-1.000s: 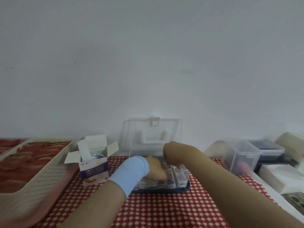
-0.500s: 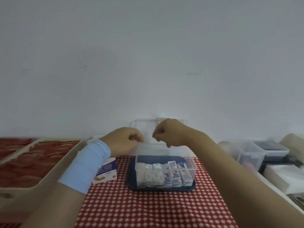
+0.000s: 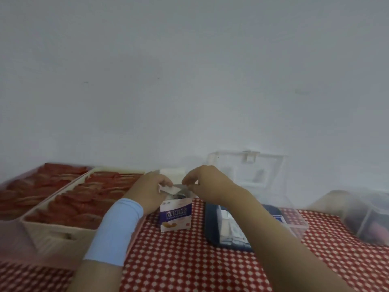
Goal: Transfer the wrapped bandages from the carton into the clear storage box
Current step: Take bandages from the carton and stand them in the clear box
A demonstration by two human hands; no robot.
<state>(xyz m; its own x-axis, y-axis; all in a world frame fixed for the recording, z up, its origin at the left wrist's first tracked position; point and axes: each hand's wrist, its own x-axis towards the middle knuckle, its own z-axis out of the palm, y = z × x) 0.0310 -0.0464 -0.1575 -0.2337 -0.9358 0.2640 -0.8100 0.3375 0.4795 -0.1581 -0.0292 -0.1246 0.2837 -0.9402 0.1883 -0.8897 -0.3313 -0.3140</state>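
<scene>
Here, left grip pinching carton flap, right grip at its top.

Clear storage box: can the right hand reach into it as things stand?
Probably yes. The clear storage box sits just right of the carton, lid swung back, top open. The right hand is at the carton's mouth and its forearm crosses above the box; nothing stands between them.
</scene>
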